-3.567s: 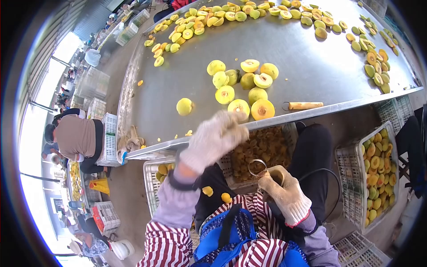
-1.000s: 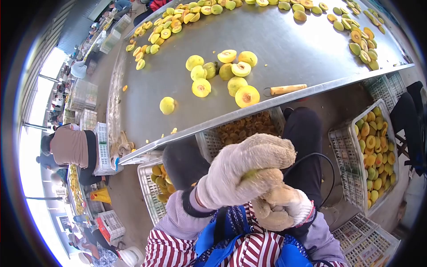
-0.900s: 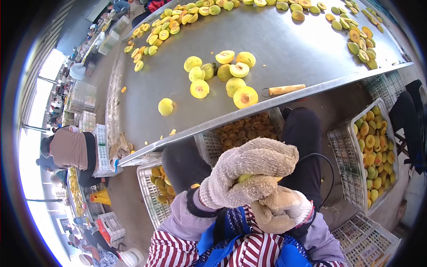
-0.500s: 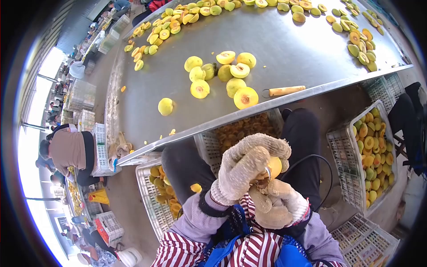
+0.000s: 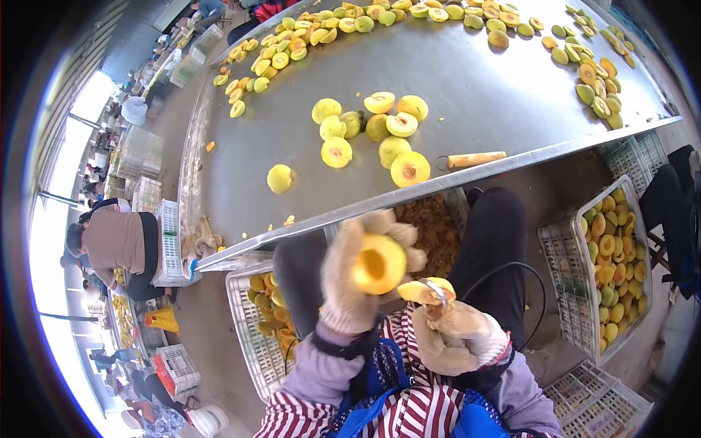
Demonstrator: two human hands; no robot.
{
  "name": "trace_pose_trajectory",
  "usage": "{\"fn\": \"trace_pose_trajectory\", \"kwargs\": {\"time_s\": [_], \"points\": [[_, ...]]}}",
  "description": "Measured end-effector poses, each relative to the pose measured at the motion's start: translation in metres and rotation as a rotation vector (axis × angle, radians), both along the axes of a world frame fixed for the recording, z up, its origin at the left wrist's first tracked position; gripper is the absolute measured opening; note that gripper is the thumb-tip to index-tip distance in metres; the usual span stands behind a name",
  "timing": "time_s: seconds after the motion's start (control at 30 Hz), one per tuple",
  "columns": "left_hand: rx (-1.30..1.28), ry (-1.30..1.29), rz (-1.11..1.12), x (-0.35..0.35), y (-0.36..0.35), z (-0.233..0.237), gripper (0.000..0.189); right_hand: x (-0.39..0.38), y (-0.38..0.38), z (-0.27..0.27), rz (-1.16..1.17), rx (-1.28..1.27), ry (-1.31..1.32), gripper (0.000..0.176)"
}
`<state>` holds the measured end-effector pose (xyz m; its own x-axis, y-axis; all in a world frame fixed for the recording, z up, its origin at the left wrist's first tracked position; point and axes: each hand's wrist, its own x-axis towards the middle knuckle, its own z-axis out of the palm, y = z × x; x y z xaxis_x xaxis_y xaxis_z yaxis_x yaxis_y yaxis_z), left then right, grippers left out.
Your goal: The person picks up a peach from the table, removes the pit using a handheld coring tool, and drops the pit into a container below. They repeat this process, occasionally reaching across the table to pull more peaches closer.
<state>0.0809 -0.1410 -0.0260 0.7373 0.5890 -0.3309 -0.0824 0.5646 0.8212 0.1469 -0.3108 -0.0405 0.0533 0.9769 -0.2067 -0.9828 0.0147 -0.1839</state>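
Head view: the gloved left hand point(image 5: 349, 296) is raised in front of the desk point(image 5: 482, 66) edge, its fingers point(image 5: 398, 235) curled shut round a peach half point(image 5: 378, 265) whose hollowed cut face is turned to the camera. The back of the fruit is hidden by the glove. Just beside and below it, the gloved right hand point(image 5: 458, 337) is closed on a coring tool point(image 5: 437, 287). Only the metal loop shows, as the handle is buried in the fist. A yellow scrap point(image 5: 416, 292) sits at the loop; pit or flesh, it cannot be told.

Under the desk, between the knees, a crate of brown pits point(image 5: 432, 223) is partly covered by the desk's rim and the left hand. A second crate point(image 5: 264, 296) of fruit lies lower left, half hidden behind the leg. On the desk a cluster of cut halves point(image 5: 372, 131) lies near a spare wooden-handled tool point(image 5: 475, 158). At right, a white crate point(image 5: 613, 252) of halves stands on the floor. A co-worker point(image 5: 120, 244) at far left is bent by the lens
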Motion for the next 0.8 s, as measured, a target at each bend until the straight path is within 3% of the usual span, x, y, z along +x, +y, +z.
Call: {"fn": "trace_pose_trajectory", "kwargs": {"time_s": [0.07, 0.13, 0.2, 0.23, 0.3, 0.37, 0.4, 0.47, 0.53, 0.6, 0.73, 0.8], "points": [[0.312, 0.012, 0.151, -0.033, 0.030, -0.003, 0.044, 0.009, 0.000, -0.007, 0.118, -0.080, -0.161, 0.031], [0.784, 0.231, 0.344, -0.072, 0.083, -0.013, 0.040, 0.013, 0.004, -0.010, 0.132, -0.161, -0.202, 0.029], [1.544, 0.954, 0.110, -0.100, 0.131, -0.015, 0.037, 0.016, 0.011, -0.006, 0.106, -0.372, -0.426, 0.030], [1.896, 1.174, 0.032, -0.095, 0.123, -0.011, 0.032, 0.016, 0.015, -0.005, 0.104, -0.413, -0.425, 0.028], [1.761, 0.803, 0.053, -0.056, 0.108, -0.004, 0.035, 0.016, 0.022, -0.005, 0.115, -0.405, -0.494, 0.027], [1.419, 0.474, -0.130, -0.005, 0.097, -0.007, 0.036, 0.015, 0.026, -0.002, 0.176, -0.511, -0.635, 0.027], [1.257, 0.507, -0.175, 0.026, 0.080, -0.001, 0.041, 0.016, 0.026, -0.003, 0.171, -0.516, -0.639, 0.027], [1.652, 0.490, -0.194, 0.078, 0.083, -0.033, 0.054, 0.013, 0.022, -0.007, 0.150, -0.568, -0.851, 0.030], [1.659, 0.567, -0.238, 0.118, 0.083, -0.050, 0.058, 0.013, 0.019, -0.014, 0.138, -0.587, -0.852, 0.031], [1.577, 0.840, -0.587, 0.137, 0.083, -0.055, 0.055, 0.015, 0.015, -0.017, 0.162, -0.645, -0.925, 0.034], [1.576, 0.734, -0.659, 0.130, 0.105, -0.047, 0.053, 0.015, 0.015, -0.015, 0.108, -0.649, -0.932, 0.035], [0.989, 0.536, -0.376, 0.116, 0.108, -0.039, 0.046, 0.017, 0.017, -0.013, 0.114, -0.674, -1.133, 0.036]]}}
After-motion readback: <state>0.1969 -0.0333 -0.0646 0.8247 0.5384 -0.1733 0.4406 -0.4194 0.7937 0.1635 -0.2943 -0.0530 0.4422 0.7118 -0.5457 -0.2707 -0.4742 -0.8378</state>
